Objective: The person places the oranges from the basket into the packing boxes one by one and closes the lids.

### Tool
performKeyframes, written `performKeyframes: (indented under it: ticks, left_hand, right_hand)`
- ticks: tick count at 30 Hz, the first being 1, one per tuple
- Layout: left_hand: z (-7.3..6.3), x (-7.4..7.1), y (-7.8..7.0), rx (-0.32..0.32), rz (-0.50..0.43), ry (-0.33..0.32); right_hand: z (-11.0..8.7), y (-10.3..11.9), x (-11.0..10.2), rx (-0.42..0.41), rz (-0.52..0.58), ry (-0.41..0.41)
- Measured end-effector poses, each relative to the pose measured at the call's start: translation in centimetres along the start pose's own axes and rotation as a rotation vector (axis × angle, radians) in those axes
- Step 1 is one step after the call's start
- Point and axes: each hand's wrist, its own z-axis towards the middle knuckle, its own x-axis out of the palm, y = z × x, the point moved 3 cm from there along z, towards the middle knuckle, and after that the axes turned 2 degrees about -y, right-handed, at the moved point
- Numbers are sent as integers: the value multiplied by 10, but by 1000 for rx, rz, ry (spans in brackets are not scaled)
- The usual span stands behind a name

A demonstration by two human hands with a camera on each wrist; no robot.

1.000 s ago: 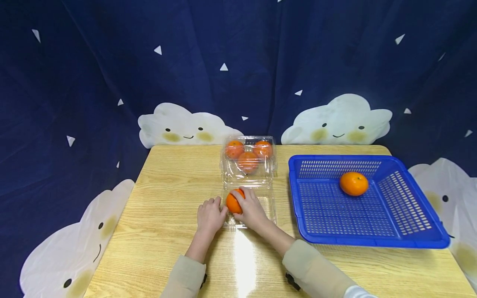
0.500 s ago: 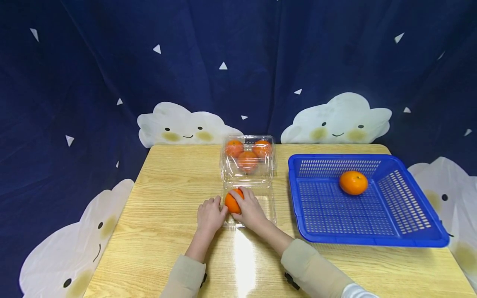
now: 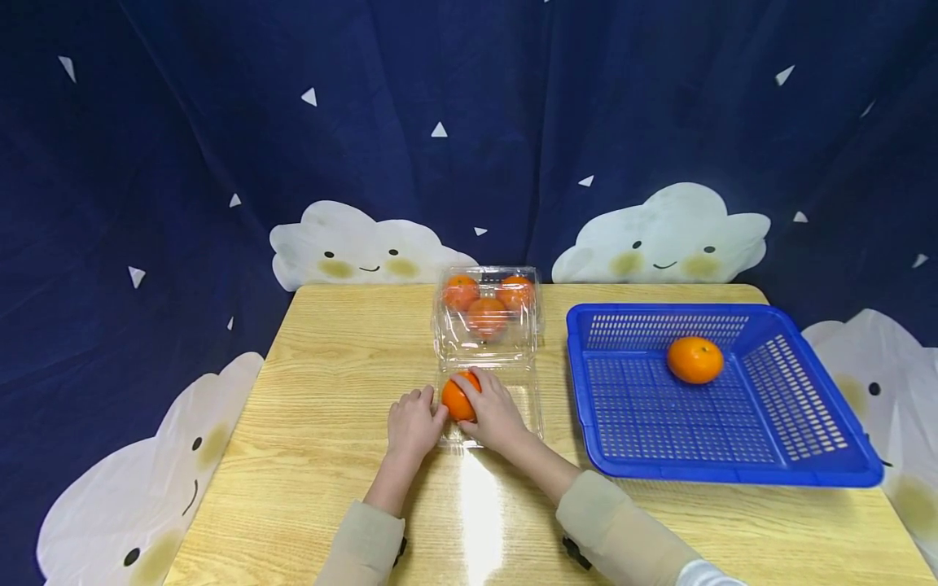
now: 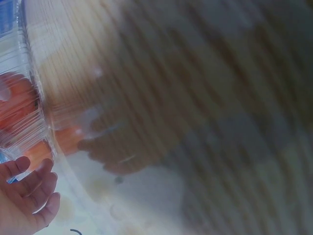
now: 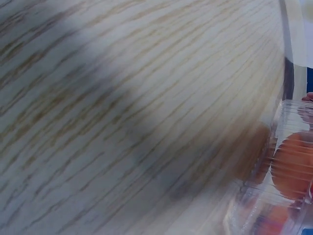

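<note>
A clear plastic clamshell box [image 3: 528,407] lies unfolded in the middle of the table. In its near half is a mandarin [image 3: 456,402], which my right hand [image 3: 496,413] holds from the right with its fingers over the top and thumb at the near side. My left hand [image 3: 414,422] rests at the near half's left edge, fingers loosely bent beside the mandarin. Three more mandarins [image 3: 487,317] show through the plastic of the far part. In the right wrist view a mandarin [image 5: 292,166] appears behind the ridged wall; the right hand lies outside that view.
A blue perforated basket [image 3: 733,472] stands on the right of the wooden table [image 3: 337,350], with one mandarin [image 3: 695,360] inside. Behind the table hangs a dark blue curtain [image 3: 410,65] with printed clouds.
The mandarin under my right hand has shifted very slightly left since a second ago. Both hands otherwise stay in place.
</note>
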Motion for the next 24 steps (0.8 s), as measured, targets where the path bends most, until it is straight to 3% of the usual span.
performKeyframes:
  ticks: [10, 24]
  left_hand:
    - [0, -2, -1, 11, 3, -17]
    - [0, -1, 0, -24, -19, 15]
  right_hand:
    - [-1, 2, -13, -15, 14, 12]
    - [-10, -10, -59, -31, -86, -59]
